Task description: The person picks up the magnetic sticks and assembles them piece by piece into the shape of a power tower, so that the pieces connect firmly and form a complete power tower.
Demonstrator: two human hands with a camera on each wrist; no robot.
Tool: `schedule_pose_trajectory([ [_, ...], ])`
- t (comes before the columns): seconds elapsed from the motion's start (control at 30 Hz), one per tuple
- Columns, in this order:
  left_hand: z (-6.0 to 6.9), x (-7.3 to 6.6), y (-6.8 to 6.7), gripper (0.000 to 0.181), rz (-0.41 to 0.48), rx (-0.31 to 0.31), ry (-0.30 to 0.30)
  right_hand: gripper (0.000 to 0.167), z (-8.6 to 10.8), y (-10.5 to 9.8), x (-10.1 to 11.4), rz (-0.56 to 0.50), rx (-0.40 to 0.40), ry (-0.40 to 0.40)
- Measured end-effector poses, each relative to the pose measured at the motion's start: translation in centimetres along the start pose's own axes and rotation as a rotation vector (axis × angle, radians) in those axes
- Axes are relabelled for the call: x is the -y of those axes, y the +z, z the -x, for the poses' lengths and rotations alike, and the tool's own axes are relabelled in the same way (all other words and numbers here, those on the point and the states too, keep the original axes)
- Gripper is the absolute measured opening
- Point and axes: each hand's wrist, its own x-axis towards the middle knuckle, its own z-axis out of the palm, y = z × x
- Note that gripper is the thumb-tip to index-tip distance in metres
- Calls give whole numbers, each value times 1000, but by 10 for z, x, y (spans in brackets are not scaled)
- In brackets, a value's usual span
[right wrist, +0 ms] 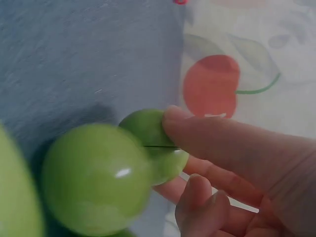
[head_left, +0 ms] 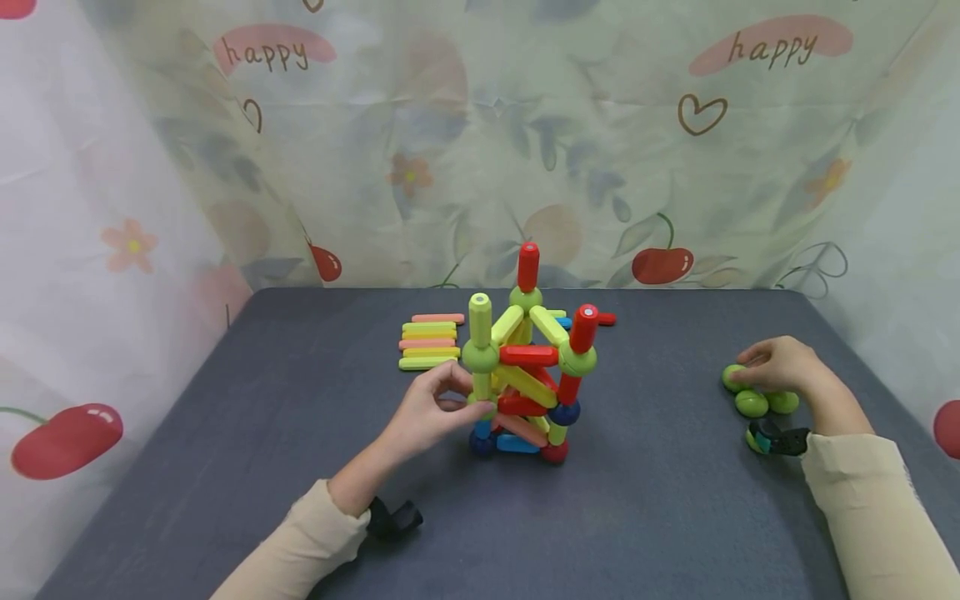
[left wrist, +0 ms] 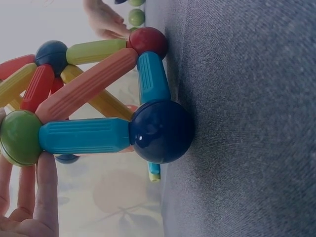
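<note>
Rod-and-ball tower (head_left: 528,357) stands upright near the middle of the dark table (head_left: 660,508), long axis vertical, its three top rods (head_left: 528,267) pointing up. In the left wrist view we see that axis run sideways, base toward the right, upper section cut off at the left edge. We find the left hand (head_left: 435,412) gripping a green ball joint (left wrist: 20,138) at the tower's left side; the wrist view crops this hand. The right hand (head_left: 783,367) pinches a loose green ball (head_left: 732,379) between thumb and fingers, near other green balls (head_left: 752,405); the wrist camera (head_left: 783,440) partly covers one. Behind the tower lie loose rods (head_left: 430,343), some screened by it; we cannot make out its rear lower joints.
</note>
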Motion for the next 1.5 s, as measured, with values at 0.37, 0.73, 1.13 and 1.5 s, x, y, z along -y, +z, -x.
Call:
schedule_pose_trajectory([
  [0.37, -1, 1, 1, 21, 10, 2, 10, 43, 34, -7, 92, -137, -295, -295],
  [0.73, -1, 2, 0, 21, 8, 1, 23, 40, 86, 2, 191, -828, -300, -879],
  [1.13, -2, 3, 0, 21, 28, 13, 34, 34, 84, 12, 216, -749, -357, -880],
  [1.5, -2, 3, 0, 20, 24, 14, 27, 37, 83, 11, 213, -674, -343, -884],
])
